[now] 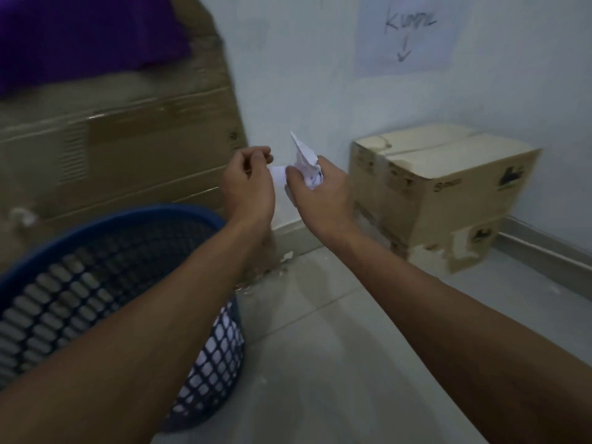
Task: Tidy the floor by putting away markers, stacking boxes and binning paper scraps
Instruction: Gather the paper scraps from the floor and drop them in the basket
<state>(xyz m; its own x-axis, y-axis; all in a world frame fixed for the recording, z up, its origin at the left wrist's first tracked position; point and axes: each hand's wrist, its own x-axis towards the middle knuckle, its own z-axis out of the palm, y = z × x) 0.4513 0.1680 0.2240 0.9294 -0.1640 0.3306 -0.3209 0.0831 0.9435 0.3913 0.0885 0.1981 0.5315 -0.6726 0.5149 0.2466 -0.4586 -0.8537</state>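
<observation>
Mid-frame, the right hand (320,197) squeezes crumpled paper (306,161). The left hand (248,184) has curled fingers, but I cannot tell if they hold anything. Its arm hides part of the blue bin (144,213).

**Dim, cool light with much motion blur**

The room is dim, under a flat bluish-grey light whose source is not visible. Shadows are soft: only a faint grey patch lies on the floor tiles (307,290) just right of the blue basket (144,215). Above the basket, the tape on the large carton (128,149) shows a small streak of glare. This carton, the purple cloth (80,36) over it and the basket's own mesh are smeared by motion blur. Up and right of the basket, the crumpled paper (309,169) is the brightest spot, and the right hand (320,197) gripping it is fairly sharp. Far above, the writing on the wall sheet (407,33) is soft. The carton's edge leans from wide-angle distortion.
</observation>
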